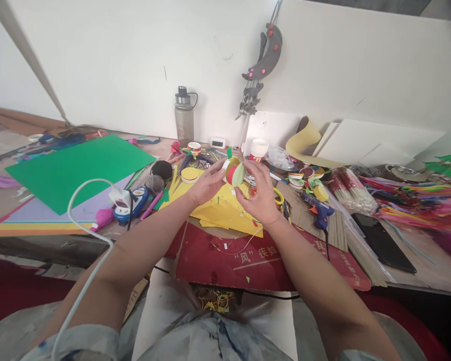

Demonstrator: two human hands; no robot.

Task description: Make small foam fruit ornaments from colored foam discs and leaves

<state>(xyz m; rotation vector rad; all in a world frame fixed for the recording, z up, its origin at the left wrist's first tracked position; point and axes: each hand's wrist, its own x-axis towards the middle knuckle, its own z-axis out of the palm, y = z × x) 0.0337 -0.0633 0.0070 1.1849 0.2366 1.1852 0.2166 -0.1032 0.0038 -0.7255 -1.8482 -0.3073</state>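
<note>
Over the middle of the table I hold up a small round paper craft piece [231, 175], with a red side, a pale green disc on one end and a yellow and white part at its left. My left hand [209, 183] grips its left edge between thumb and fingers. From the other side my right hand [261, 194] curls around the green disc, thumb below and fingers above. Part of the piece is hidden by my fingers. Beneath it lie yellow paper sheets [225, 208] with green and red scraps on them, on a red printed board [210, 260].
Coloured sheets with a green one [78, 165] on top lie left, near a blue power socket [136, 203] with a white cable. A bottle [184, 118] and paper cup [259, 149] stand behind. Right are a blue glue gun [320, 213], a phone [384, 243] and pipe cleaners [421, 193].
</note>
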